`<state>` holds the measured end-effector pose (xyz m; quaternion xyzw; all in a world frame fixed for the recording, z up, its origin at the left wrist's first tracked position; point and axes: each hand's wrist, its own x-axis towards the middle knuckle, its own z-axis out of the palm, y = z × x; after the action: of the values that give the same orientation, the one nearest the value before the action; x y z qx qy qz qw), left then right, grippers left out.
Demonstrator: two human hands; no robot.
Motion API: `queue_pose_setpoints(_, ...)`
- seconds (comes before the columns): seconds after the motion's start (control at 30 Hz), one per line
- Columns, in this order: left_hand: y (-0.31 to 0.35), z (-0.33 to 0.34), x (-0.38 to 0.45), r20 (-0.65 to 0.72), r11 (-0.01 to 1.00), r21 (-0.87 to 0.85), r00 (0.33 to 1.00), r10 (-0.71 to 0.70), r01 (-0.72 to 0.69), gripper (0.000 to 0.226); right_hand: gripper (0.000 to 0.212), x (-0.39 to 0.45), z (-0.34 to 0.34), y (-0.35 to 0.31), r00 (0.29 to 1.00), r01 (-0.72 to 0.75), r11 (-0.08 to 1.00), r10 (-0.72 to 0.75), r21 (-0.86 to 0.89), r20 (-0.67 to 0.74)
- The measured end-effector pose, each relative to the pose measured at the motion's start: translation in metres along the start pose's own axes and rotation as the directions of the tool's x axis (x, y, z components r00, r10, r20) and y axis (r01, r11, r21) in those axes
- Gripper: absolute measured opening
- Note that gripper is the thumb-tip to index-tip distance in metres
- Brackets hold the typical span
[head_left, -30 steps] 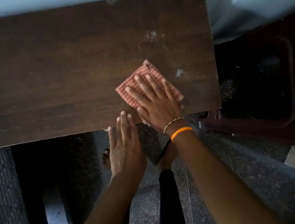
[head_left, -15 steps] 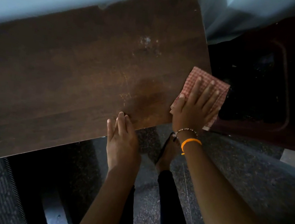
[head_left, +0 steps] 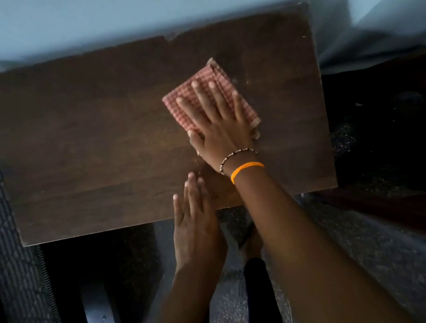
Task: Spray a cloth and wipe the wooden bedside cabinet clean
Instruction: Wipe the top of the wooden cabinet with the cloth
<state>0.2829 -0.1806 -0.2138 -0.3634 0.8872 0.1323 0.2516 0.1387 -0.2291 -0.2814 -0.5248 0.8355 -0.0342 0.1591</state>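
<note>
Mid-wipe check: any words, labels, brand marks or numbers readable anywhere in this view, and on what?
None: no text can be read in this view.
The checked cloth under the right hand shows only its pattern.
The wooden cabinet top and the orange wristband are plain.
The left hand holds nothing printed.

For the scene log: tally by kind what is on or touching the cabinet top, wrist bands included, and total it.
Cloths: 1, the checked cloth
Hands: 2, the right hand pressing flat on the cloth, the left hand at the front edge of the cabinet
Wrist bands: 2, a beaded bracelet and an orange band
Total: 5
</note>
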Motion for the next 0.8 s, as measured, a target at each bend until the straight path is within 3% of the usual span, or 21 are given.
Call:
queue_pose_setpoints(0.1, -0.007, -0.007, 0.021, -0.057, 1.000, 0.029, 0.998, -0.009, 0.011, 0.089, 0.062, 0.006, -0.003, 0.030, 0.987, -0.137, 0.990, 0.138, 0.012, -0.078)
queue_pose_setpoints(0.2, -0.015, -0.020, 0.038, -0.029, 0.987, 0.161, 0.999, -0.014, 0.019, 0.083, 0.064, 0.005, -0.012, 0.065, 0.946, -0.316, 0.949, 0.315, -0.004, -0.081)
queue_pose_setpoints(0.3, -0.022, -0.022, 0.047, 0.025, 0.971, 0.238, 1.000, -0.005, -0.001, 0.091, 0.065, -0.002, -0.019, 0.092, 0.879, -0.471, 0.882, 0.470, 0.004, -0.086)
queue_pose_setpoints(0.47, -0.032, -0.016, 0.049, -0.003, 0.954, 0.297, 0.999, 0.034, -0.031, 0.096, 0.068, -0.021, -0.015, 0.083, 0.744, -0.664, 0.745, 0.666, 0.063, -0.044)
queue_pose_setpoints(0.57, -0.035, -0.011, 0.049, -0.053, 0.954, 0.300, 0.998, 0.036, -0.019, 0.097, 0.071, -0.026, -0.010, 0.061, 0.749, -0.661, 0.750, 0.662, 0.034, -0.024)
queue_pose_setpoints(0.67, -0.035, -0.007, 0.049, -0.093, 0.961, 0.274, 0.994, 0.051, -0.024, 0.096, 0.071, -0.024, -0.009, 0.045, 0.834, -0.552, 0.833, 0.552, -0.025, -0.025)
queue_pose_setpoints(0.8, -0.039, -0.001, 0.052, -0.167, 0.974, 0.223, 0.983, 0.075, -0.037, 0.057, 0.070, 0.005, -0.005, 0.006, 0.963, -0.271, 0.962, 0.270, -0.039, -0.014)
